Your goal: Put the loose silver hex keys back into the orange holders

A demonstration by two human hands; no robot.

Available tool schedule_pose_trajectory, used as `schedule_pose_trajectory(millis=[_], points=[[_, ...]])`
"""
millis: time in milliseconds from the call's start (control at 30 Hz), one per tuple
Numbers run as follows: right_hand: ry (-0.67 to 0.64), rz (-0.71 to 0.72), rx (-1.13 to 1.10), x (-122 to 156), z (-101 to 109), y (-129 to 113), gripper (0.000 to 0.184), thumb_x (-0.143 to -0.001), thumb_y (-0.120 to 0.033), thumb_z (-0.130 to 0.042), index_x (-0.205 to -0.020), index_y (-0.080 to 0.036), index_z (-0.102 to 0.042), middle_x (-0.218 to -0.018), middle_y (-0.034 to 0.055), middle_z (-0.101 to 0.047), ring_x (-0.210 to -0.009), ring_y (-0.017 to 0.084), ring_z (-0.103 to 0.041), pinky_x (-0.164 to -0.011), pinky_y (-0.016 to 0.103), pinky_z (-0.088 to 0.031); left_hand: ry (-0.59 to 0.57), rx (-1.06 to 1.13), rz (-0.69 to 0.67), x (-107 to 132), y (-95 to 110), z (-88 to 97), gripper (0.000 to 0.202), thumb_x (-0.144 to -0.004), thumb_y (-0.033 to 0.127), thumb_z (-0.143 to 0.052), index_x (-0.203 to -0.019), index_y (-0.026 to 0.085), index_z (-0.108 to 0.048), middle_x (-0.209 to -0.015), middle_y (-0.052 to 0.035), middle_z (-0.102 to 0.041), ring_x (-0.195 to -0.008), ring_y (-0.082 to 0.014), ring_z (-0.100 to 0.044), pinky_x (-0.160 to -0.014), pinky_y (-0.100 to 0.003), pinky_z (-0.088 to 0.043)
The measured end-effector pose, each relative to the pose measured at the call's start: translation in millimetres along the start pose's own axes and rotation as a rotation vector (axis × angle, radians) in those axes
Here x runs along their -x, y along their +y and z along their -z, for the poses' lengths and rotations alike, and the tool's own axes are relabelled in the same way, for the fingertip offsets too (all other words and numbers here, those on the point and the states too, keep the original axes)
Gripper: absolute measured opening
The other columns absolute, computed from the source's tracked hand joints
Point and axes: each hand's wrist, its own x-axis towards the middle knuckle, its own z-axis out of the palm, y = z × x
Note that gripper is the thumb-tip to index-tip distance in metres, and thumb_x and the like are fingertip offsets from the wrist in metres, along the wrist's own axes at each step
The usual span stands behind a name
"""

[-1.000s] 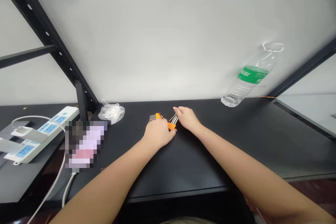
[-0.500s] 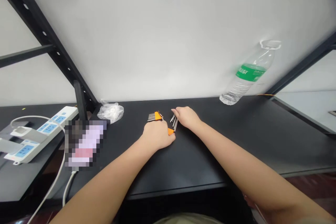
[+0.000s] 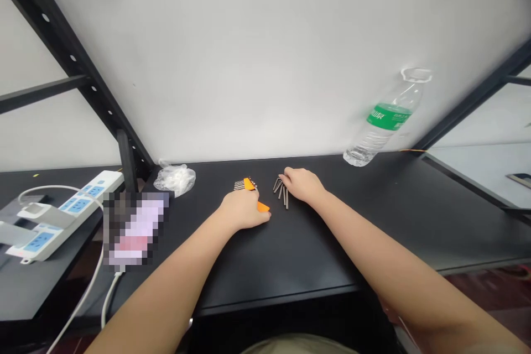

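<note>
My left hand lies closed over an orange holder of hex keys on the black table; orange plastic shows at both ends of the hand and several key tips stick out at the far side. My right hand rests palm down just to the right, fingers curled over a small loose cluster of metal hex keys lying on the table. The two hands sit a short gap apart.
A crumpled clear plastic bag lies at the back left. A water bottle with a green label stands at the back right against the white wall. A white power strip with a cable sits at far left beside a black frame post.
The loose hex keys have come out of the orange holder and shifted right with my right hand. My left hand stays on the holder, which has slid slightly left.
</note>
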Motion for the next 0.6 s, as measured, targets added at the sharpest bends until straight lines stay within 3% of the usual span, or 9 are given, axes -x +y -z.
schedule_pose_trajectory(millis=[133,267,433,600], points=[[0.050,0.181,-0.196,4,4,20,0.026,-0.104,-0.033,-0.046,-0.115,-0.023,-0.068,-0.111,0.0088,-0.070,-0.099,0.022,-0.066,-0.089,0.033,-0.048,0.011,0.006,-0.011,-1,-3,-2.4,0.045,-0.076,0.063,-0.059,-0.089,0.020,-0.065,-0.089,-0.0129,-0.070,-0.083,-0.0324,-0.066,-0.067,-0.037,-0.045],[-0.031,0.356,-0.391,9,9,35,0.032,-0.098,-0.028,-0.055,-0.127,-0.028,-0.069,-0.121,0.0071,-0.064,-0.094,0.018,-0.066,-0.090,0.032,-0.052,0.013,0.009,-0.018,-2,-5,-4.6,0.047,-0.076,0.064,-0.059,-0.090,0.020,-0.065,-0.088,-0.0122,-0.070,-0.083,-0.0311,-0.066,-0.066,-0.036,-0.044],[-0.134,0.411,-0.408,11,11,38,0.042,-0.093,-0.024,-0.060,-0.134,-0.029,-0.067,-0.124,0.0076,-0.061,-0.086,0.017,-0.066,-0.086,0.032,-0.054,0.004,-0.005,-0.009,-4,-5,-4.7,0.047,-0.077,0.065,-0.059,-0.092,0.021,-0.064,-0.090,-0.0106,-0.071,-0.085,-0.0312,-0.067,-0.066,-0.036,-0.045],[-0.157,0.439,-0.400,11,14,40,0.035,-0.091,-0.021,-0.061,-0.124,-0.028,-0.072,-0.122,0.0072,-0.061,-0.087,0.017,-0.064,-0.084,0.032,-0.053,0.007,-0.023,-0.015,-4,-5,-3.4,0.047,-0.078,0.067,-0.058,-0.091,0.022,-0.062,-0.090,-0.0091,-0.071,-0.085,-0.0307,-0.068,-0.065,-0.036,-0.046]])
